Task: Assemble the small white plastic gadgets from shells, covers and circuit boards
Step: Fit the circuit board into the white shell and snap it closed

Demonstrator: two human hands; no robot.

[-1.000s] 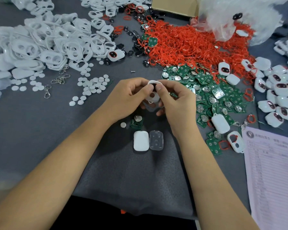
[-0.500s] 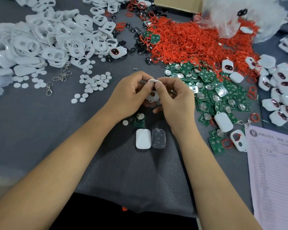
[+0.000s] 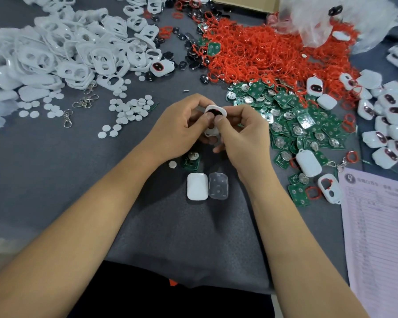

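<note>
Both hands hold one small white shell (image 3: 216, 110) above the grey cloth, its open side toward me, with dark and red parts showing inside. My left hand (image 3: 179, 129) grips its left edge and my right hand (image 3: 241, 136) grips its right edge, both thumbs pressing into the shell. Just below the hands lie a green circuit board (image 3: 191, 159) with a coin cell, a white cover (image 3: 197, 186) and a clear cover (image 3: 218, 185) side by side, and one small white disc (image 3: 172, 164).
A heap of white front shells (image 3: 62, 53) fills the back left, with white discs (image 3: 131, 109) and metal clasps (image 3: 85, 102) near it. Red rings (image 3: 262, 49) and green boards (image 3: 296, 120) lie right of the hands, finished gadgets (image 3: 386, 125) far right, a printed sheet (image 3: 377, 226) lower right.
The shell has been turned in the fingers so that its open side with the dark part now shows. Both thumbs have moved onto it. The hands stay in the same place.
</note>
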